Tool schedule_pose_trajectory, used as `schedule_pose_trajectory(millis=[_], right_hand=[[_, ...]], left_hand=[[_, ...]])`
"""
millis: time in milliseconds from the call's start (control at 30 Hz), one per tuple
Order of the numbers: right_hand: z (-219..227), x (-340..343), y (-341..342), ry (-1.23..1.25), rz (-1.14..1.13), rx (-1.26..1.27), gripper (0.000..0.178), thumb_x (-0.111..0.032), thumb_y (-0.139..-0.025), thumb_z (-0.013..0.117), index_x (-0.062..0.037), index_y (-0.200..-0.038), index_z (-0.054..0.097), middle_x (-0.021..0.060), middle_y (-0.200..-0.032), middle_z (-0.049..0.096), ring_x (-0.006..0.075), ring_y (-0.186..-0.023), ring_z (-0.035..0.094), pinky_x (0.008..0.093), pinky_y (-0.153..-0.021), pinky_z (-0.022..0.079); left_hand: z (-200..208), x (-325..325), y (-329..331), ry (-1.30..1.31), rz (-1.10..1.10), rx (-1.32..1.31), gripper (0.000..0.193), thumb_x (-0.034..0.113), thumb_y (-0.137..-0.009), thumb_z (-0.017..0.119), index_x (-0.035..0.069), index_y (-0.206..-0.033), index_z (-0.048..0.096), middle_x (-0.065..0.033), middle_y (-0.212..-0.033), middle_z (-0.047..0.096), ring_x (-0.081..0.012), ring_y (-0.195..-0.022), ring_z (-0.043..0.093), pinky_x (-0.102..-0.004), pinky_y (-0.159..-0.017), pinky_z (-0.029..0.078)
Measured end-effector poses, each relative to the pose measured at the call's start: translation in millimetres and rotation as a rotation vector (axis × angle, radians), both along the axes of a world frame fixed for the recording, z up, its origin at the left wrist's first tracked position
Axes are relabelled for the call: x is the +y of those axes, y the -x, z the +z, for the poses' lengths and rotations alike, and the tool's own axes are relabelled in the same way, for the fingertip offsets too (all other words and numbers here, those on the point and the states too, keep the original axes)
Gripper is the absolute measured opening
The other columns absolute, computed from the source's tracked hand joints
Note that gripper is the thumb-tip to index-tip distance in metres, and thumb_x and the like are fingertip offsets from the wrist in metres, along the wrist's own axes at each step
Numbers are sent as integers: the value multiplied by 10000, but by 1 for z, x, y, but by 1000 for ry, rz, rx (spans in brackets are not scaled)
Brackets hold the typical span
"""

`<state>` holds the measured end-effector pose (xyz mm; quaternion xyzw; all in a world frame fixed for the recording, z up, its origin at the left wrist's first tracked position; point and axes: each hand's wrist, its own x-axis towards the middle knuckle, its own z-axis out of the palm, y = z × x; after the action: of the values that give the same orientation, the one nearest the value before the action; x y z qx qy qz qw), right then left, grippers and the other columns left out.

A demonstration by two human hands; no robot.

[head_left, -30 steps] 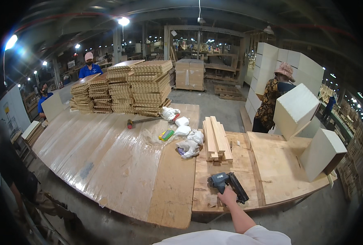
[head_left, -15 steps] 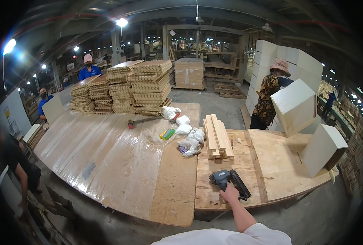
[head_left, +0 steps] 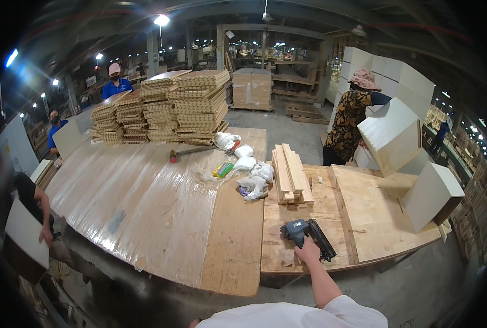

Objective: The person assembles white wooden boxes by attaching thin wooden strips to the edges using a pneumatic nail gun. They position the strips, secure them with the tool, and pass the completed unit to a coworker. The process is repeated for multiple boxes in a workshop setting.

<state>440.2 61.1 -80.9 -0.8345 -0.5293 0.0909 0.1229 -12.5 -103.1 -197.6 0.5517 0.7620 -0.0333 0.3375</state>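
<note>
Wood workbench [head_left: 375,218], 1 nail gun [head_left: 308,236], right hand [head_left: 308,252] grip closed on it, left hand unseen, 1 slat stack [head_left: 290,174]

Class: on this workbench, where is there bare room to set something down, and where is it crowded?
Bare: the plywood panel between the slat bundle and the white box; the glossy sheet below the slat stacks. Crowded: around the rags, and the nail gun under the right hand.

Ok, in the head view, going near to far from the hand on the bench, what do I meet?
Right hand → blue-grey nail gun → stack of wood slats → tall wrapped pallet stack across the aisle, far back.
</note>
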Motion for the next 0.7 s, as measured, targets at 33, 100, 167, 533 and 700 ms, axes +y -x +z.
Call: schedule_pose_trajectory(millis=[33, 100, 167, 533, 700], right_hand=[[0, -1, -1, 10, -2, -1, 539, -441, -724, 640, -13, -1047, 581, 211, -914, 660, 350, -875, 651, 431, -787, 518], [-2, 13, 10, 11, 69, -12, 536, -439, -725, 638, -13, -1044, 579, 208, -913, 660, 349, -873, 651, 432, -784, 518], [-1, 5, 2, 27, 42, 0, 531, -437, -725, 637, -13, -1040, 576, 206, -916, 661, 347, -872, 651, 433, -782, 517], [5, 3, 2, 38, 31, 15, 543, -428, -726, 636, -11, -1066, 566, 215, -949, 657, 348, -894, 647, 433, -797, 511], [7, 4, 4, 50, 39, 25, 538, -431, -729, 630, -4, -1050, 568, 224, -948, 655, 353, -897, 645, 434, -802, 509]], left_hand=[[0, -2, 0, 6, -2, 2, 346, 283, -815, 583, -12, -984, 646, -204, -947, 660, -343, -878, 646, -415, -762, 510], [64, -12, -19, -1, 67, -9, 343, 282, -816, 583, -12, -982, 646, -203, -944, 660, -343, -875, 647, -415, -760, 511], [35, -11, -11, 11, 37, 3, 341, 281, -816, 583, -12, -980, 646, -203, -942, 661, -343, -872, 647, -415, -757, 511], [-13, -28, -5, 4, 77, -2, 330, 275, -818, 583, -13, -966, 646, -199, -931, 663, -342, -856, 651, -414, -745, 515], [-20, -31, 2, -35, 139, 18, 325, 272, -819, 582, -13, -961, 647, -198, -925, 663, -341, -848, 653, -414, -740, 517]])
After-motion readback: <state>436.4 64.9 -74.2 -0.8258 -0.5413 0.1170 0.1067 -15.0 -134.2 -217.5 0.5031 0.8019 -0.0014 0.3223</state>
